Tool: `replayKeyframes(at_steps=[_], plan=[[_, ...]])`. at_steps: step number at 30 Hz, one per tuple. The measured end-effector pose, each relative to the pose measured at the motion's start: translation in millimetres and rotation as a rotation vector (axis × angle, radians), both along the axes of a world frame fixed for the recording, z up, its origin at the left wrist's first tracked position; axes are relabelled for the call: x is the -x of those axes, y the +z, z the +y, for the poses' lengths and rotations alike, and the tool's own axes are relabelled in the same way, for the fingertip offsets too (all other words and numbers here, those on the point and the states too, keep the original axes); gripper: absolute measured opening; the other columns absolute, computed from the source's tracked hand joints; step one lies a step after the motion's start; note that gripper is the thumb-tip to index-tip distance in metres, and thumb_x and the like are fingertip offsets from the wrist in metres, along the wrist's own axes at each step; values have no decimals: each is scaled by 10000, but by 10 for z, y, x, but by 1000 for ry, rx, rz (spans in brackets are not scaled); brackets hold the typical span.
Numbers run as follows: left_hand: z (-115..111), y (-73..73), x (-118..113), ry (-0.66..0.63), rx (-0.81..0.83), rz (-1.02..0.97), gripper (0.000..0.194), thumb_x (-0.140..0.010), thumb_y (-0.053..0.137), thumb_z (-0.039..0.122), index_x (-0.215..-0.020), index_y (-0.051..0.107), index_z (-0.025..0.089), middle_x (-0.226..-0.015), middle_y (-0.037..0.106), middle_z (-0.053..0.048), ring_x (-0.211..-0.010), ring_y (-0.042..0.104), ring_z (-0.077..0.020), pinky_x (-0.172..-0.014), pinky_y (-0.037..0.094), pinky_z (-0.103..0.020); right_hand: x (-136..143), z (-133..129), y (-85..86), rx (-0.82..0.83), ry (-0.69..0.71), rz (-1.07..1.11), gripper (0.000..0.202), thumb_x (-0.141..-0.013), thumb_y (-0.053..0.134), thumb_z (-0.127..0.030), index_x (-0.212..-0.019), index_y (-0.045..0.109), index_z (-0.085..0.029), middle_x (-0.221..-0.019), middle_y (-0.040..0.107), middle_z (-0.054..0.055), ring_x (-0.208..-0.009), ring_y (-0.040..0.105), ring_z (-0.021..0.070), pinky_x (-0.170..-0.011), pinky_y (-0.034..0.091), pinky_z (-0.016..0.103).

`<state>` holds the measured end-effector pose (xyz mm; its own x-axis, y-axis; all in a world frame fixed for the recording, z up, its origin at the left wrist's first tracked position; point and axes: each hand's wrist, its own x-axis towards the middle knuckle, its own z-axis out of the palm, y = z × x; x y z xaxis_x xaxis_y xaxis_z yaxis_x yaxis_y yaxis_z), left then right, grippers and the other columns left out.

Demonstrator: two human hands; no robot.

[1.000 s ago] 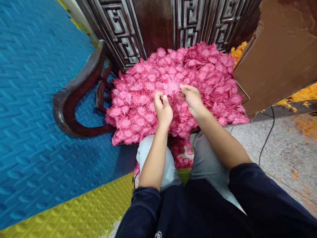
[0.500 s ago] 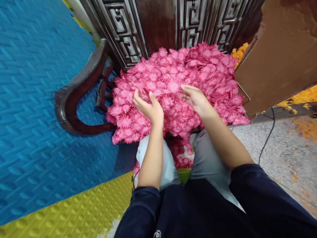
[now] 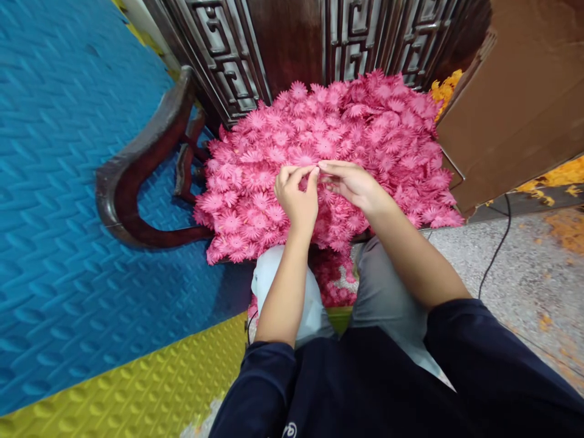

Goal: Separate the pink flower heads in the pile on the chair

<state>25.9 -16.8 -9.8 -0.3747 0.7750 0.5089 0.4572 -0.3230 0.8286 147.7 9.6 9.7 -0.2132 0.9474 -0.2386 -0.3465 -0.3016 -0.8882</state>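
Your left hand (image 3: 298,201) and right hand (image 3: 353,182) pinch fingertips together over the big fluffy heap of pink paper daisy flowers (image 3: 365,128).

Flower heap (image 3: 365,128) on the chair seat, chair armrest (image 3: 137,176) left of the heap, carved chair back (image 3: 292,42) behind it, cardboard box (image 3: 515,103) right of it, both hands over its near middle.

Fingers (image 3: 312,176) newly together over flowers (image 3: 274,140)
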Motion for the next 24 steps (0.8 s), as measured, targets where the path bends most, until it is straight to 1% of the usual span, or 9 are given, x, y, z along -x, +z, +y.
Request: replayKeyframes(at_steps=[2, 6, 9, 15, 19, 21, 24], plan=[[12, 2, 18, -9, -24, -53, 37, -760, 710, 276, -750, 725, 244, -799, 608, -3, -835, 562, -153, -874, 443, -302, -5, 3, -2, 3, 14, 1, 136, -672, 752, -219, -804, 735, -190, -793, 705, -26, -641, 549, 40, -582, 419, 165], [36, 18, 75, -79, -21, -137, 39, -735, 733, 225, -697, 724, 223, -740, 618, 9, -772, 583, -129, -791, 471, -258, 9, -4, -13, 22, 33, 29, 123, -650, 779, -215, -765, 739, -197, -777, 706, -32, -652, 563, 41, -591, 425, 163], [47, 24, 102, -98, -18, -163, 26, -731, 733, 207, -706, 727, 212, -757, 622, 3, -777, 594, -126, -798, 482, -257, 43, -10, -30, 21, 37, 30, 122, -647, 791, -237, -754, 738, -210, -743, 701, -39, -633, 566, 42, -600, 436, 170], [48, 9, 99, -46, -31, -68, 45, -760, 701, 234, -721, 714, 214, -790, 600, -3, -819, 584, -135, -827, 466, -261, 77, -11, -68, -77, 1, -25, 187, -604, 822, -287, -755, 740, -211, -724, 696, -38, -632, 567, 47, -638, 441, 194], [47, 1, 111, -39, -41, -47, 72, -774, 679, 233, -706, 687, 211, -799, 565, -9, -829, 567, -149, -829, 447, -267, 81, -23, -55, -113, -8, -70, 212, -589, 830, -310, -759, 747, -215, -741, 701, -34, -653, 578, 50, -659, 439, 204], [50, -5, 113, -35, -35, -49, 91, -782, 659, 201, -692, 651, 204, -806, 548, -16, -834, 554, -154, -817, 438, -264, 95, -33, -34, -116, -4, -76, 223, -561, 843, -312, -731, 743, -208, -724, 698, -32, -650, 576, 51, -655, 436, 203], [51, -23, 91, -11, -38, -38, 128, -807, 599, 154, -696, 553, 197, -831, 514, -34, -844, 530, -168, -811, 422, -273, 131, -45, -7, -127, 6, -72, 246, -519, 858, -323, -686, 727, -198, -661, 678, -38, -630, 564, 56, -630, 427, 196]])
